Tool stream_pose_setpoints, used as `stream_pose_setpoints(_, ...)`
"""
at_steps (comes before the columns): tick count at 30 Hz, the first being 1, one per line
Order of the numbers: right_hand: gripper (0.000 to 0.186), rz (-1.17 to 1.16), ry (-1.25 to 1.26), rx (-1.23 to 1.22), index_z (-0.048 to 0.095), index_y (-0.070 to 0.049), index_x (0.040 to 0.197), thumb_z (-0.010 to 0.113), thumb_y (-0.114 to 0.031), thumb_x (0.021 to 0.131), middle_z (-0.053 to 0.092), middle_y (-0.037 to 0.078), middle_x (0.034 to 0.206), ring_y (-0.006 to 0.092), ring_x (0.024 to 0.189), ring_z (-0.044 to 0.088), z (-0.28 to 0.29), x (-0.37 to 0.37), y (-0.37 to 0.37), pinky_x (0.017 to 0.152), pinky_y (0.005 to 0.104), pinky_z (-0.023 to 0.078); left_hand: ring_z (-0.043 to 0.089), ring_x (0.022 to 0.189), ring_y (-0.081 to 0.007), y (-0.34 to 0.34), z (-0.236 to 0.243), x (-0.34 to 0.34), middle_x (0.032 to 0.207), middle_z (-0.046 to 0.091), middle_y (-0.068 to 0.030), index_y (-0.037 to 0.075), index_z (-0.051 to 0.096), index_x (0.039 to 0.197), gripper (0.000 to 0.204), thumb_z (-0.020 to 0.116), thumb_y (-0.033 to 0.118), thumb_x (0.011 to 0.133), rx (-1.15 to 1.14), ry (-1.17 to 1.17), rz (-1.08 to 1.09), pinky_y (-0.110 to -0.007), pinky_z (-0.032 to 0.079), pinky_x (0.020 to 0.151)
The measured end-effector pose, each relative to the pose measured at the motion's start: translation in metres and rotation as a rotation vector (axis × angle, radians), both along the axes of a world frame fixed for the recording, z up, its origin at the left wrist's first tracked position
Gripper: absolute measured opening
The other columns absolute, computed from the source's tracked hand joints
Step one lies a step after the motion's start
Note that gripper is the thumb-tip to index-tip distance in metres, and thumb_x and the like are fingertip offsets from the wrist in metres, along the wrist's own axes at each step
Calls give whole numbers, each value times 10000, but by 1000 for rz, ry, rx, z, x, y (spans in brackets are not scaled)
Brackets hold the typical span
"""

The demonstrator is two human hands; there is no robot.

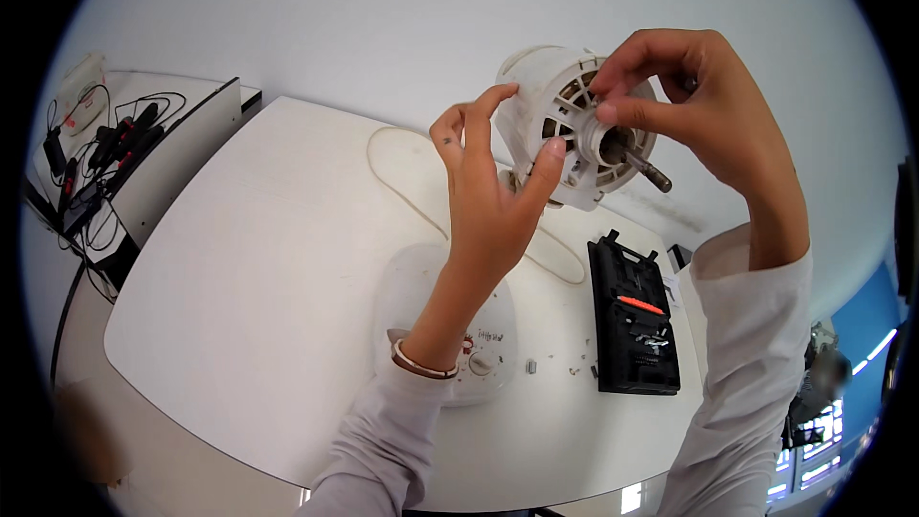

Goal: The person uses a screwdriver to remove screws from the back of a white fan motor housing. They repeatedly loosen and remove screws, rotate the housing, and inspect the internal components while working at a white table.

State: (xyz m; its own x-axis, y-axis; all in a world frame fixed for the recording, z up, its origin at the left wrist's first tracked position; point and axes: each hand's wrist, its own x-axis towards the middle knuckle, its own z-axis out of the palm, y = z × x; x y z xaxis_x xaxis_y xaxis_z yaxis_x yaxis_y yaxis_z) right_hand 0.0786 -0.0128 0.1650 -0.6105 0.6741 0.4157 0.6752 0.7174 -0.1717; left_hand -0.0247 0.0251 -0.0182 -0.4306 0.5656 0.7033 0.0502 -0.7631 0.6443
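Motor housing [574, 120], white and slotted, sat high over the far part of the desk [239, 278], metal shaft [654, 173] jutting out of the hub toward lower right. Left hand [488, 196] gripped its left side: index on the outer wall, thumb on the front grille. Right hand [713, 115] had thumb and index tips near each other at the grille by the hub; couldn't tell if they gripped the plastic or something small. Support under the housing hidden by left hand and forearm. Below: round white base [407, 292] with a knob [481, 364], partly behind the left forearm; pale cord [369, 151] looped behind. Right of the base: loose metal piece [531, 366], tiny bits, then open black tool case [605, 325] with an orange tool [640, 305] in it. Far left: black-and-red tools [124, 139], tangled cables.
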Motion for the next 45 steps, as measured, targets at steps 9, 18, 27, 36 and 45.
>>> stream_pose_setpoints(9, 127, -83, -166, 132, 659, -34, 729, 766, -20, 662, 636, -27, 687, 50, 596, 418, -12, -19, -4, 557, 215, 307, 218, 1360, -445, 15, 1, -5, 1421, 277, -288, 93, 252, 1465, 709, 607, 254, 872, 60, -15, -358, -492, 365, 1023)
stream_pose_setpoints(18, 126, -285, -165, 314, 663, -36, 707, 757, 11, 636, 609, -46, 643, 25, 539, 307, -25, -34, -16, 484, 218, 226, 383, 1249, -522, 10, -2, 3, 1333, 349, -386, 146, 186, 1493, 807, 615, 401, 859, -24, -40, -341, -479, 468, 902)
stream_pose_setpoints(27, 102, -301, -296, 340, 660, -8, 736, 714, 42, 665, 643, 23, 670, 100, 577, 509, -25, -48, -15, 537, 232, 397, 492, 1106, -444, 5, 2, 0, 1325, 297, -359, 161, 185, 1500, 809, 639, 329, 853, -131, -27, -337, -437, 495, 866)
stream_pose_setpoints(36, 90, -376, -200, 290, 659, -8, 742, 715, 39, 688, 659, 17, 690, 84, 583, 553, -27, -48, -17, 523, 212, 415, 573, 946, -486, 7, -1, 3, 1291, 297, -416, 159, 248, 1485, 830, 686, 350, 806, -70, -53, -221, -454, 513, 804)
stream_pose_setpoints(45, 184, -434, -202, 390, 582, -15, 755, 738, 48, 678, 629, 0, 678, 74, 585, 542, -32, -52, -24, 496, 214, 392, 608, 848, -453, 5, -1, 7, 1284, 291, -422, 157, 275, 1477, 846, 711, 340, 776, -56, -68, -175, -471, 487, 816)
